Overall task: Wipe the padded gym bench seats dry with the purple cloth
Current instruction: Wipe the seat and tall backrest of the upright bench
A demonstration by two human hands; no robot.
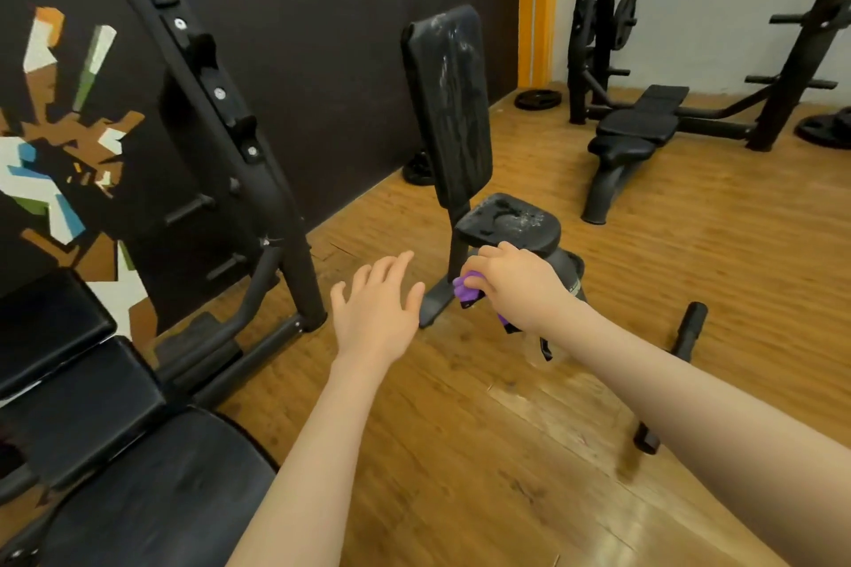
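Note:
My right hand (515, 281) grips a bunched purple cloth (466, 290), held in the air just in front of and below a small black padded seat (511, 219). That seat and its upright backrest (449, 106) show whitish wet streaks. My left hand (375, 308) hovers beside it with fingers spread and holds nothing. A black padded bench (138, 474) with several pad sections fills the lower left. Another black bench (640, 124) stands at the back right.
A black steel rack frame (221, 115) rises at the left against a dark painted wall. Weight plates (538, 99) lie on the wooden floor by the wall. A black floor bar (667, 378) of the seat's base stretches at the right.

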